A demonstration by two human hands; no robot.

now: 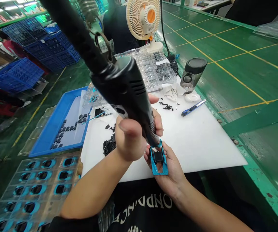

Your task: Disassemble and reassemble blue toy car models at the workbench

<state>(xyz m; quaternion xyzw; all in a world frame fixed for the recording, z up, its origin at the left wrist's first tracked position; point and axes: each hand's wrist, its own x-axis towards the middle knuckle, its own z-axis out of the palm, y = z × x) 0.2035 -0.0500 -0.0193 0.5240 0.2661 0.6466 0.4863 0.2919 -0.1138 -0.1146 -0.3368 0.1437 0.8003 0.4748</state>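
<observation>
My left hand is wrapped round a black electric screwdriver, its thumb sticking up along the near side. The screwdriver slants down to the right, and its tip end meets the far end of a blue plastic toy car body. That body, with a black piece set in its middle, rests in my right hand, gripped between thumb and fingers. The exact contact point of the bit is hidden. A pile of small black parts lies on the white work surface left of the screwdriver.
A blue tray with black parts stands at left, above a clear tray of blue-and-black pieces. Further back are compartment boxes, a fan and a dark-lidded cup. A utility knife lies at right.
</observation>
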